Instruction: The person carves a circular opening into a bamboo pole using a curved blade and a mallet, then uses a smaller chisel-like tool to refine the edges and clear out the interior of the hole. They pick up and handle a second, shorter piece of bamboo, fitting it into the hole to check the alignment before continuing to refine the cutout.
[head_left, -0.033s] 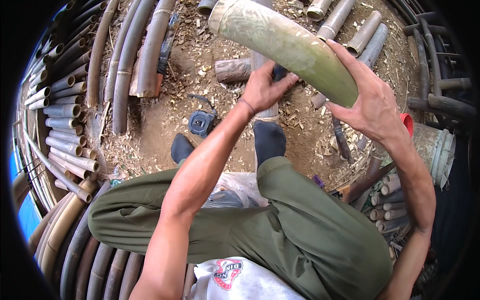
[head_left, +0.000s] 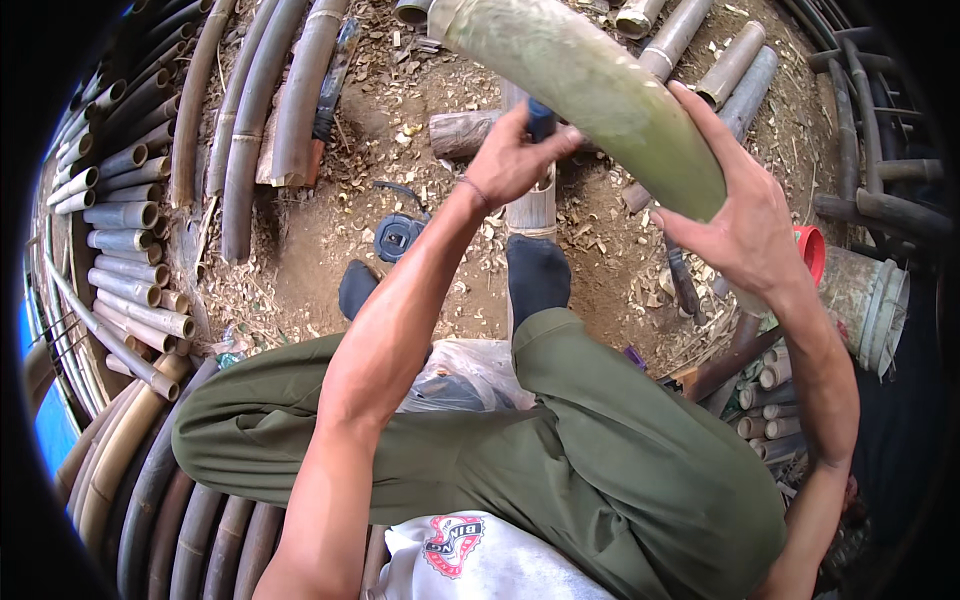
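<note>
My right hand (head_left: 735, 205) grips the lower right end of a thick green-grey bamboo piece (head_left: 590, 85), fingers along its upper side and thumb below. The bamboo slants up to the left, and its far end reaches the upper edge of the view. My left hand (head_left: 515, 160) is closed around a dark blue, handle-like object (head_left: 541, 118) close to the bamboo's underside. Most of that object is hidden by the fingers and the bamboo. Beneath my left hand, a pale bamboo pole (head_left: 533, 212) runs toward my socked foot.
A tape measure (head_left: 398, 238) lies on the chip-strewn dirt, left of my foot. A short log (head_left: 462, 133) lies beyond it. Long bamboo poles (head_left: 258, 130) and stacked bamboo (head_left: 125, 215) line the left. A white bucket (head_left: 860, 310) and red container (head_left: 811, 255) stand at right.
My left hand has shifted slightly up and left, and more of the blue object shows. The bamboo's far end has moved a little up and right, with my right hand still on it.
</note>
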